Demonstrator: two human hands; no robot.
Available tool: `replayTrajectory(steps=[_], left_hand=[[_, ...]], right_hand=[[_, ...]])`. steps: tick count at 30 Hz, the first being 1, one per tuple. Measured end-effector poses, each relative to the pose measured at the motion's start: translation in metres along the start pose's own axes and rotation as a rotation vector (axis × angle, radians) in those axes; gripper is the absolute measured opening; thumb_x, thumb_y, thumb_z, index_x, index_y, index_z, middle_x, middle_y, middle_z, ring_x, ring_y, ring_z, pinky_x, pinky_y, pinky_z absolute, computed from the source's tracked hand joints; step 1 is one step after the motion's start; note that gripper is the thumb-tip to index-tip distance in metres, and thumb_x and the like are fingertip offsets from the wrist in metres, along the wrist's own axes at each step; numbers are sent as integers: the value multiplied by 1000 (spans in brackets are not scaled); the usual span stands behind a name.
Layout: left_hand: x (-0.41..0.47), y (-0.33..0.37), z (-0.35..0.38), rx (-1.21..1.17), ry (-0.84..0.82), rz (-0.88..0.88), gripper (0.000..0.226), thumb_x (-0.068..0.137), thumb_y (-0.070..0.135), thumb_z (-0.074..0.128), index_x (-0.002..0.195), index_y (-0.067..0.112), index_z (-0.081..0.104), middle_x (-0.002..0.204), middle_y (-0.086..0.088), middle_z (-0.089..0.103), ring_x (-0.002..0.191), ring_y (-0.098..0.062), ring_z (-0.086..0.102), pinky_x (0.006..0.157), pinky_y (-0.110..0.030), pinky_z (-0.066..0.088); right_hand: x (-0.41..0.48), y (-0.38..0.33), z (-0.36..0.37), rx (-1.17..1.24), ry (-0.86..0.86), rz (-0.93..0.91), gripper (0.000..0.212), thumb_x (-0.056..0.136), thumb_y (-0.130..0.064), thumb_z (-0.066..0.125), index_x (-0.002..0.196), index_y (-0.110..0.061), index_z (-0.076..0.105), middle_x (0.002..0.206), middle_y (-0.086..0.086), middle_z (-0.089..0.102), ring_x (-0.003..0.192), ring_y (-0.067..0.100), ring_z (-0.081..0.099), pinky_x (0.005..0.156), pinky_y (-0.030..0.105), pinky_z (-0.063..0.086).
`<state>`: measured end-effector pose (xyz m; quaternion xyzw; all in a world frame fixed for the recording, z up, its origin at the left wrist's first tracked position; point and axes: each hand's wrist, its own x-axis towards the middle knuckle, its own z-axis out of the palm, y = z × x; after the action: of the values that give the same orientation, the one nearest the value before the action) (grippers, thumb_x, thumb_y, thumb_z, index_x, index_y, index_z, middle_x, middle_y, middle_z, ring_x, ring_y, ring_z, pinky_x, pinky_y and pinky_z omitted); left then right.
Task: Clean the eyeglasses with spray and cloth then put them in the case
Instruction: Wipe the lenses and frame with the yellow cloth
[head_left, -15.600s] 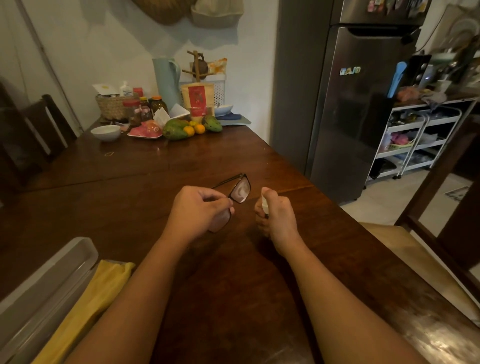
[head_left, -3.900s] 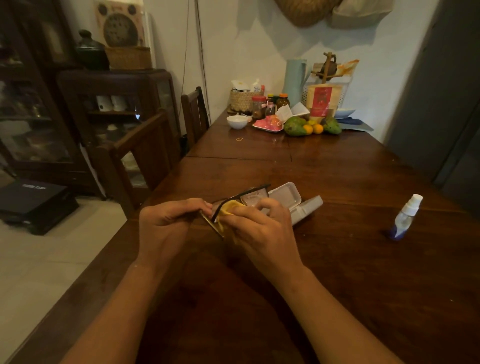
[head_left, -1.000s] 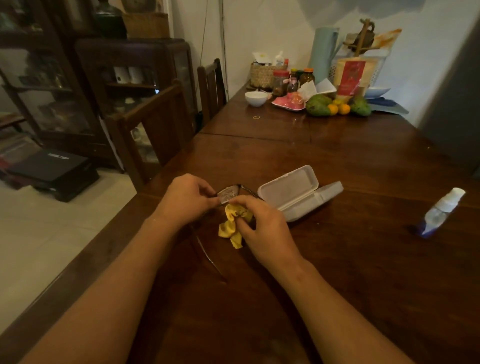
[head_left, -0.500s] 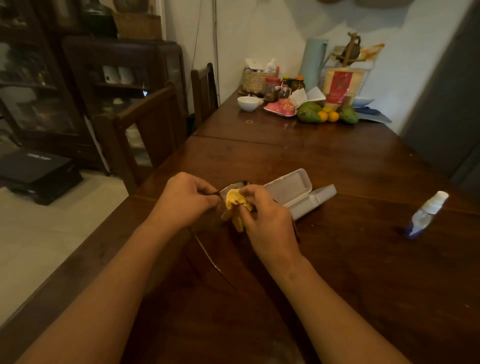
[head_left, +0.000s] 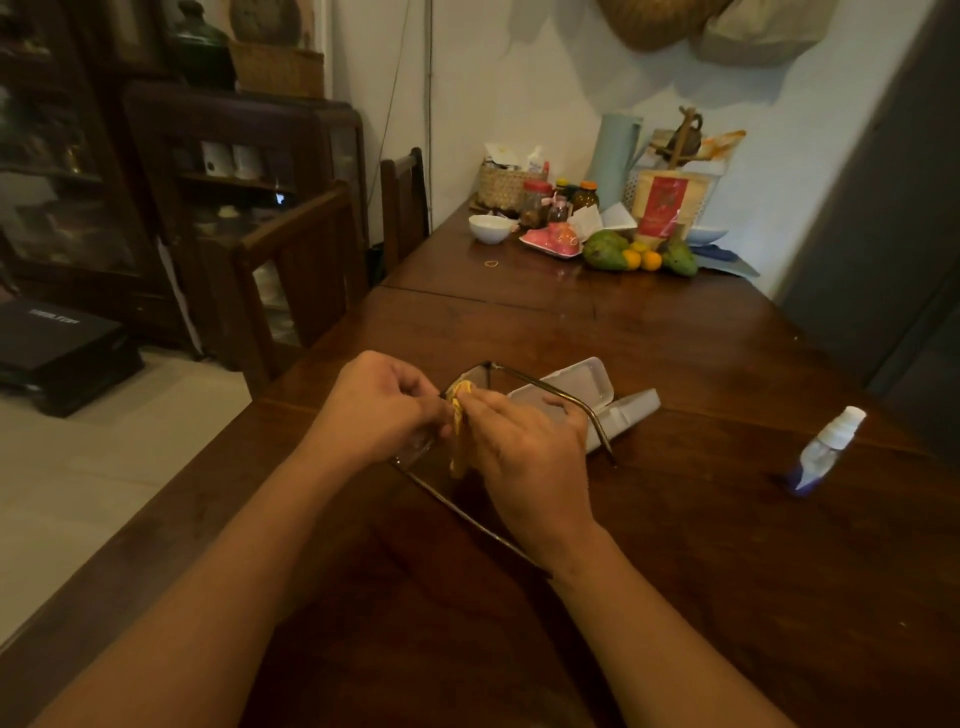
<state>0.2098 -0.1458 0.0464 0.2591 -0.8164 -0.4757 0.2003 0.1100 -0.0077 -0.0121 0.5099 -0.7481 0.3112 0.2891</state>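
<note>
Two hands (head_left: 379, 410) (head_left: 524, 457) pinch thin-framed eyeglasses (head_left: 475, 375), crumpled yellow cloth (head_left: 460, 415).

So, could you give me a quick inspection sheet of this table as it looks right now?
Surface: dark wooden table.
Job's things: eyeglasses in hand, temples unfolded; yellow cloth against them; white case open behind; spray bottle standing to the right.
Clutter: bowl, fruit, basket, jars at far end.
Grips: left hand holds the eyeglasses; right hand pinches the cloth.
Cables: thin cord down the wall.
Surroundings: wooden chairs, dark cabinet at left.
</note>
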Motion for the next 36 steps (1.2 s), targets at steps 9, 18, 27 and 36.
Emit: replayTrajectory(steps=[9, 18, 27, 36], left_hand=[[-2, 5, -3, -141, -11, 6, 13, 84, 6, 76, 74, -2, 75, 67, -13, 76, 56, -13, 69, 51, -19, 54], [-1, 1, -10, -207, 43, 82, 13, 81, 9, 78, 70, 1, 76, 68, -13, 76, 63, -21, 73, 66, -32, 59], [-3, -1, -14, -222, 38, 127, 10, 80, 9, 78, 69, 7, 78, 68, -13, 76, 66, -28, 74, 73, -45, 57], [-5, 2, -13, -240, 28, 152, 10, 80, 11, 78, 72, 6, 77, 70, -14, 77, 71, -33, 75, 81, -56, 60]], right_hand=[[0, -7, -1, -167, 30, 49, 41, 90, -14, 69, 131, -18, 67, 130, 1, 69, 136, 46, 46, 111, 75, 6], [0, 6, -5, -58, -272, 69, 64, 101, -31, 33, 157, -43, 4, 161, -21, 5, 154, 36, 0, 115, 71, 14], [-2, 9, -5, 152, -174, -79, 63, 96, -26, 44, 157, -34, 26, 162, -18, 26, 137, 26, 32, 104, 47, 38], [-1, 12, 0, 3, -49, -12, 80, 91, -15, 69, 157, -32, 26, 161, -12, 33, 134, 21, 36, 98, 45, 43]])
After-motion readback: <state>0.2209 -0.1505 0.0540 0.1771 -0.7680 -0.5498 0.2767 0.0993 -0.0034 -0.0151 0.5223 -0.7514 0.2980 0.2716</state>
